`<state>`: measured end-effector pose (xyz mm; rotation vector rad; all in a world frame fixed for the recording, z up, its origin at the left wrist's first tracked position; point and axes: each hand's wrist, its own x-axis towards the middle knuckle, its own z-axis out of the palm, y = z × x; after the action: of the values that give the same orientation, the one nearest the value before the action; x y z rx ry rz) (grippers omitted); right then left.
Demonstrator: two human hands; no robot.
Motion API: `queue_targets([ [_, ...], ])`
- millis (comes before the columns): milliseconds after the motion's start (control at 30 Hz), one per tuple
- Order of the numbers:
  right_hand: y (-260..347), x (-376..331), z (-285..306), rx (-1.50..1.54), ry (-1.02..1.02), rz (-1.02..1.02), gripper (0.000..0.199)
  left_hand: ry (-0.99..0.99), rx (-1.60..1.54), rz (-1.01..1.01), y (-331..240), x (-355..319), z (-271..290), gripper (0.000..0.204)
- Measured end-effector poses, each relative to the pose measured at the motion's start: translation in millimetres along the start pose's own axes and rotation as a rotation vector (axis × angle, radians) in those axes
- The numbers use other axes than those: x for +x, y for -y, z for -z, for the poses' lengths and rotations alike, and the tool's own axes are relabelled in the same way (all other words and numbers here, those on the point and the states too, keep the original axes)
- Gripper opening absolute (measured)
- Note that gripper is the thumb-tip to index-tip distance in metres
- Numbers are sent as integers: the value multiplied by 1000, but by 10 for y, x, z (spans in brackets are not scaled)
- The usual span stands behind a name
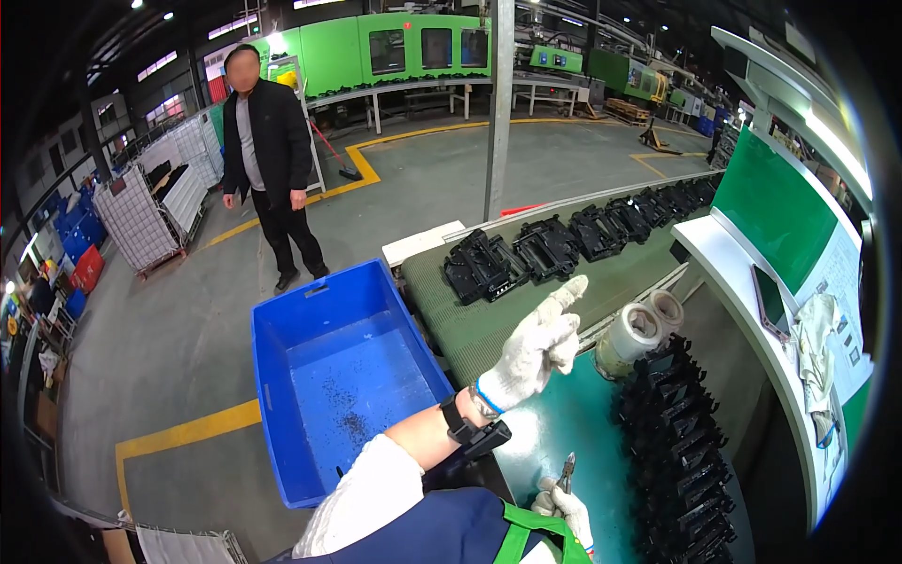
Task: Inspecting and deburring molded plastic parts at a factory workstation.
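Observation:
My left hand (537, 350), in a white knit glove, reaches out over the near edge of the green conveyor belt (451, 331). Its index finger is stretched toward the black molded plastic parts (550, 248) on the belt, the other fingers are partly curled, and it holds nothing. A dark band with a black device circles that wrist. Low in the picture, close to my body, my right hand (569, 515), also gloved, is closed around a pair of nippers (567, 473), jaws pointing up. Beneath it lies the teal worktop (536, 442).
A blue bin (329, 367) with black scraps stands left of the belt. White rolls (634, 329) and rows of black parts (676, 451) occupy the worktop. A white shelf (752, 287) rises at right. A person (266, 150) stands beyond the bin, near a mesh cage (141, 216).

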<state>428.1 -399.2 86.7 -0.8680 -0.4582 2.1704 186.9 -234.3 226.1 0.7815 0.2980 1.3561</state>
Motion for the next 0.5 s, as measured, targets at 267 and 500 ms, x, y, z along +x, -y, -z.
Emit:
queue_targets([
  [267, -41, 21, 94, -22, 33, -2, 30, -209, -43, 336, 699, -515, 418, 63],
  [500, 441, -49, -212, -402, -13, 137, 39, -61, -145, 567, 1071, -938, 496, 67],
])
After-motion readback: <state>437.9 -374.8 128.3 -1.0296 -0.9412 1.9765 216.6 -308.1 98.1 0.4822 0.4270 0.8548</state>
